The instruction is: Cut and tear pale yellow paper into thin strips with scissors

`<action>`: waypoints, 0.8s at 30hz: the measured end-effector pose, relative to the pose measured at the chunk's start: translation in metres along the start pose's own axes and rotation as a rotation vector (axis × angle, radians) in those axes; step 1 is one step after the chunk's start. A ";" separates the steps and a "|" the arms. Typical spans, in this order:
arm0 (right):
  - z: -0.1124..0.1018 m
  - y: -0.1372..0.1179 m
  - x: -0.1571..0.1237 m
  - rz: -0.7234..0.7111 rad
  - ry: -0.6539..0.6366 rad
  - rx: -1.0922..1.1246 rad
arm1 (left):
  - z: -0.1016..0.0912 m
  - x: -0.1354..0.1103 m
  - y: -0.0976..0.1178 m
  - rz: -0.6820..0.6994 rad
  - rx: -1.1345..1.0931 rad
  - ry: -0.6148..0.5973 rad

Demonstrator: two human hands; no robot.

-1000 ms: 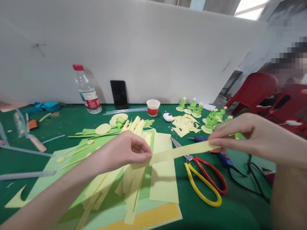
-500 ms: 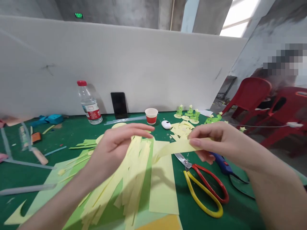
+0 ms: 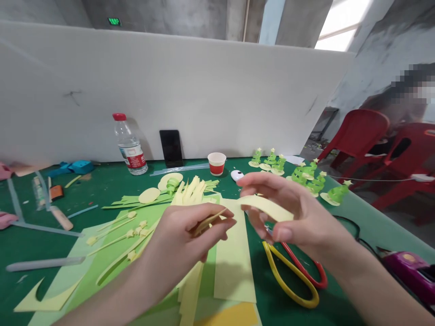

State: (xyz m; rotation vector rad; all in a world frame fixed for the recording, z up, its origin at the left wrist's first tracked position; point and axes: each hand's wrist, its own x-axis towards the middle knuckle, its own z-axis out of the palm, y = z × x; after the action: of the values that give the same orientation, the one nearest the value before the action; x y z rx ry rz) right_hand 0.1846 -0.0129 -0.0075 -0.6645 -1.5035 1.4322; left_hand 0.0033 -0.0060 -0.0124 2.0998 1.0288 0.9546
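A pale yellow paper strip bridges the gap between my hands above the table. My left hand is closed, pinching one part of it between thumb and fingers. Around the strip's other end, my right hand has its fingers curved and apart, and the end looks loose. Beneath my left hand lie several cut yellow strips on green sheets. A pale yellow sheet lies between the hands. Scissors with one yellow and one red handle rest below my right hand, their blades mostly hidden.
A water bottle, phone and paper cup stand before a white partition. Small green spiral paper trees stand at right, near a purple tool. Knotted paper strips lie left. A person sits beyond red chairs.
My left hand has moved right and down and now pinches the strip. The fingers of my right hand have spread from their grip on it. The view has shifted slightly.
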 end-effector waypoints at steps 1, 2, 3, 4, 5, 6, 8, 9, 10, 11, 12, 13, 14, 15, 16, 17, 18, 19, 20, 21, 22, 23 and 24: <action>0.004 0.004 0.001 -0.008 0.011 0.033 | 0.001 -0.001 -0.001 0.030 0.046 0.007; 0.007 0.008 0.002 -0.012 0.026 0.071 | 0.002 -0.001 -0.002 0.057 0.088 0.010; 0.010 0.011 0.004 -0.014 0.030 0.104 | 0.003 -0.002 -0.002 0.075 0.121 0.006; 0.012 0.015 0.005 -0.023 0.025 0.134 | 0.004 -0.003 -0.003 0.084 0.140 -0.002; 0.013 0.018 0.007 -0.037 0.016 0.161 | 0.005 -0.004 -0.004 0.080 0.149 -0.014; 0.014 0.020 0.008 -0.049 0.001 0.181 | 0.006 -0.004 -0.005 0.076 0.153 -0.025; 0.015 0.023 0.009 -0.061 0.000 0.181 | 0.007 -0.005 -0.006 0.066 0.164 -0.052; 0.016 0.024 0.009 -0.058 0.028 0.160 | 0.007 -0.005 -0.006 0.072 0.174 -0.062; 0.017 0.025 0.009 -0.040 0.069 0.128 | 0.007 -0.005 -0.007 0.084 0.190 -0.069; 0.018 0.025 0.008 -0.016 0.112 0.090 | 0.007 -0.005 -0.007 0.104 0.212 -0.075; 0.019 0.025 0.008 0.010 0.147 0.054 | 0.007 -0.005 -0.007 0.127 0.238 -0.073; 0.020 0.024 0.008 0.034 0.170 0.024 | 0.007 -0.005 -0.007 0.144 0.266 -0.066; 0.021 0.023 0.008 0.052 0.183 -0.001 | 0.007 -0.005 -0.007 0.156 0.291 -0.056; 0.022 0.023 0.008 0.061 0.193 -0.019 | 0.007 -0.006 -0.007 0.165 0.307 -0.053; 0.022 0.022 0.008 0.060 0.199 -0.032 | 0.007 -0.006 -0.007 0.168 0.319 -0.052; 0.023 0.021 0.009 0.057 0.198 -0.038 | 0.007 -0.006 -0.007 0.167 0.327 -0.052; 0.023 0.021 0.009 0.055 0.194 -0.037 | 0.007 -0.007 -0.007 0.168 0.331 -0.051; 0.023 0.021 0.009 0.051 0.188 -0.029 | 0.007 -0.007 -0.007 0.170 0.331 -0.050; 0.023 0.021 0.009 0.052 0.182 -0.016 | 0.006 -0.007 -0.006 0.177 0.329 -0.051; 0.024 0.021 0.009 0.054 0.177 -0.001 | 0.006 -0.007 -0.006 0.176 0.330 -0.050; 0.024 0.021 0.008 0.057 0.173 0.012 | 0.005 -0.006 -0.006 0.168 0.333 -0.051; 0.024 0.021 0.008 0.060 0.173 0.020 | 0.004 -0.006 -0.005 0.157 0.334 -0.058; 0.024 0.021 0.007 0.063 0.173 0.026 | 0.003 -0.006 -0.005 0.142 0.335 -0.069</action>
State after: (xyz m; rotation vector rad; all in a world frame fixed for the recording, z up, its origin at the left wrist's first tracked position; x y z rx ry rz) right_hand 0.1564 -0.0137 -0.0233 -0.8043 -1.3380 1.4017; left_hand 0.0011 -0.0096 -0.0198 2.4906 1.0759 0.8129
